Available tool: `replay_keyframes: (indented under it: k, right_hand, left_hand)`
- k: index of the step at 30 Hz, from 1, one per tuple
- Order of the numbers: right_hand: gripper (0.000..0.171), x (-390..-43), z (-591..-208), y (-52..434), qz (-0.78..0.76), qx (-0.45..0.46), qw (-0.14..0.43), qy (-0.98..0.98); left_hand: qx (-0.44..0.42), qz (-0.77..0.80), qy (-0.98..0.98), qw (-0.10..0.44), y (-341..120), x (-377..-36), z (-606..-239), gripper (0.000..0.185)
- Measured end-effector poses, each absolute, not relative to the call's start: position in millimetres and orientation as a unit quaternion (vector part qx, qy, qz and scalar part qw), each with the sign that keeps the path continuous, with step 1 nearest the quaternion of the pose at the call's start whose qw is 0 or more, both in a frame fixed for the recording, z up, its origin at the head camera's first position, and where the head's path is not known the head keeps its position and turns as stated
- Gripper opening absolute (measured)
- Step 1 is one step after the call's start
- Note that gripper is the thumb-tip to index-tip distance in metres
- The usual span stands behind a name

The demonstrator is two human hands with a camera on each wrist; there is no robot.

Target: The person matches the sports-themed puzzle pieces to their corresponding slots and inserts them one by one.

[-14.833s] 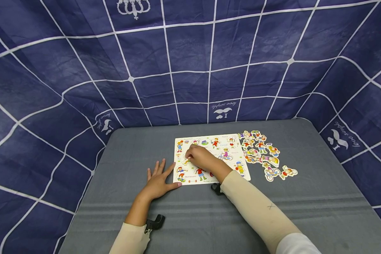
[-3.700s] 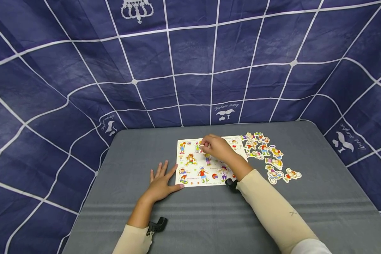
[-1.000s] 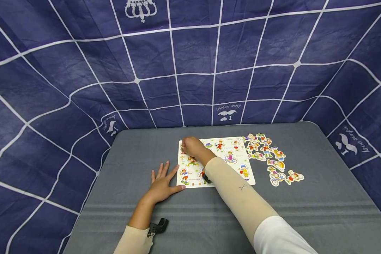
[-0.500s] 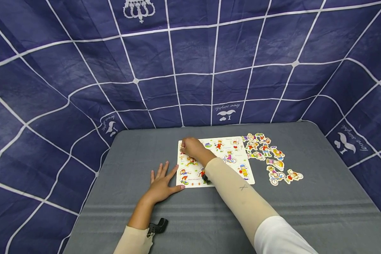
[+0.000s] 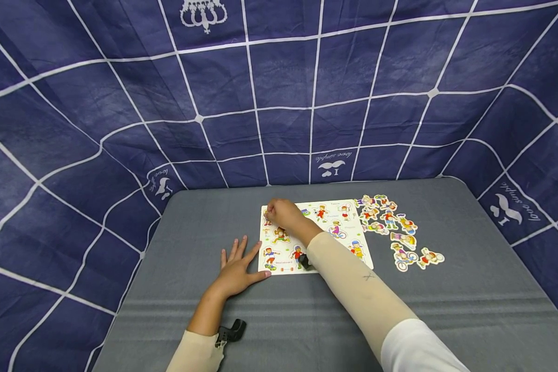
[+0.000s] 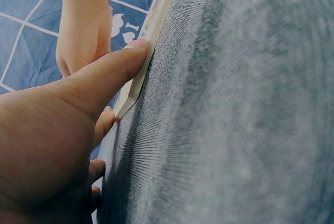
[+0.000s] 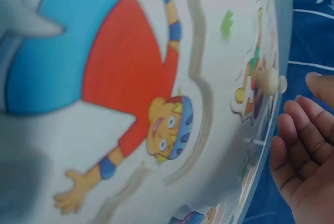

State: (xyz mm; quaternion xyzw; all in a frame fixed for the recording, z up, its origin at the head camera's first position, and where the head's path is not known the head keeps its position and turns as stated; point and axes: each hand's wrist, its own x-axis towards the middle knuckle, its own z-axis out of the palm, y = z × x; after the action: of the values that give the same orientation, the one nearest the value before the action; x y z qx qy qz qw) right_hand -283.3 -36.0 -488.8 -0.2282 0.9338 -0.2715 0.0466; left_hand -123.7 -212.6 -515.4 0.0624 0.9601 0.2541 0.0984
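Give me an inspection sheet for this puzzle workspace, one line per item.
Surface: grey table, cloth-covered, with faint stripes across the near part.
Job's things: white puzzle board lies flat at mid-table; several figure pieces sit in it. One seated piece shows a small peg knob in the right wrist view.
Clutter: loose figure pieces spread on the table just right of the board.
Hands: left hand lies flat, fingers straight, thumb against the board's near left edge. Right hand is at the board's far left corner, fingers curled; what it holds is hidden.
Cables: nothing seen.
Surroundings: navy backdrop with a white grid on three sides.
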Motion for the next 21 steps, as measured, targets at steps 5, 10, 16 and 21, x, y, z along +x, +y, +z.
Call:
replay_keyframes:
  k: [5, 10, 16, 21]
  right_hand:
    - [0.018, -282, -487, -33, -0.309, -0.227, 0.034, 0.923]
    - [0.017, -279, -481, -28, -0.352, -0.224, 0.020, 0.908]
    - [0.013, -274, -475, -23, -0.398, -0.227, -0.002, 0.889]
    - [0.015, -269, -474, -17, -0.410, -0.218, -0.011, 0.886]
  left_hand:
    - [0.063, 0.251, 0.961, 0.100, -212, -124, -515, 0.093]
    - [0.064, 0.250, 0.961, 0.100, -213, -124, -515, 0.093]
    - [0.063, 0.248, 0.961, 0.104, -214, -123, -515, 0.093]
    - [0.061, 0.254, 0.959, 0.111, -213, -123, -514, 0.093]
